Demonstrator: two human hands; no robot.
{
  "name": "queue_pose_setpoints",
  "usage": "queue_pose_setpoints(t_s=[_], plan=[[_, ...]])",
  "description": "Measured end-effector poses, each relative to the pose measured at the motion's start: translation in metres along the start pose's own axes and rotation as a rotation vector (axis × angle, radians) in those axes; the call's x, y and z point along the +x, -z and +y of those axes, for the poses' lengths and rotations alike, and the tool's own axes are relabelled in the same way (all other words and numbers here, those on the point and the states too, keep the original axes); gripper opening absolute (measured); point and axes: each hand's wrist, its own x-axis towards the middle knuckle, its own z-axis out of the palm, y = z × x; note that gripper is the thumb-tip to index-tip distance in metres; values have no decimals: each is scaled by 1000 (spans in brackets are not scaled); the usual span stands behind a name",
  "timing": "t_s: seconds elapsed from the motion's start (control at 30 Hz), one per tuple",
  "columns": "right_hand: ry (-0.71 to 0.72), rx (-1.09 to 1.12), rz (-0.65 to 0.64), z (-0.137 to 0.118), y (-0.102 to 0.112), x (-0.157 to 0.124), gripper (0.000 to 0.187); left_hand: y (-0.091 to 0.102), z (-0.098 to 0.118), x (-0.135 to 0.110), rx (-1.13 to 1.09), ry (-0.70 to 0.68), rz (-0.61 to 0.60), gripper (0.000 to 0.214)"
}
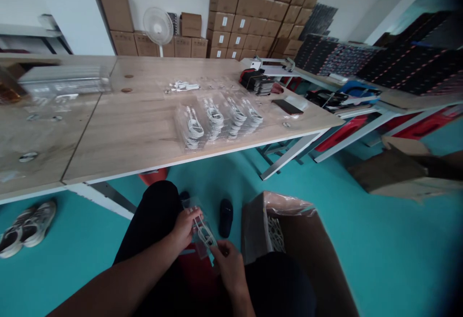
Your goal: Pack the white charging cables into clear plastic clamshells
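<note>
Above the lap, below the counter point(144, 138) edge: left hand point(184, 227) and right hand point(227, 264), each grip clamped on a clear blister pack point(202, 232) with a white cable. Probably packing; next, careful placing. Beside the knee, open cardboard box point(289, 230) with white cables; on the counter, filled clear packs point(217, 121).
</note>
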Motion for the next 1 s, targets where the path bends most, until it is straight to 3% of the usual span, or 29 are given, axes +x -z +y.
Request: queue_pose_setpoints(t_s=[0.1,0.23,0.47,0.63,0.77,0.87,0.93,1.0], plan=[[-49,54,-48,-2,-1,-1,30,-1,2,-1,-73,6,-24,22],[-32,-32,-51,-1,-5,-1,28,-1,2,-1,-173,15,-37,19],[13,1,75,-5,-14,-3,26,-2,6,1,-256,16,-32,16],[-26,65,38,-6,-17,-1,28,-1,9,4,-274,56,-15,13],[22,102,139,2,-12,6,34,-2,13,2,-284,94,-30,9],[-15,356,-19,9,-11,9,58,-4,15,0,-274,129,-61,8],[-6,419,-155,11,-12,9,54,-5,16,-1,-275,143,-79,9],[19,392,-195,11,-13,6,45,-6,17,-2,-265,150,-86,10]])
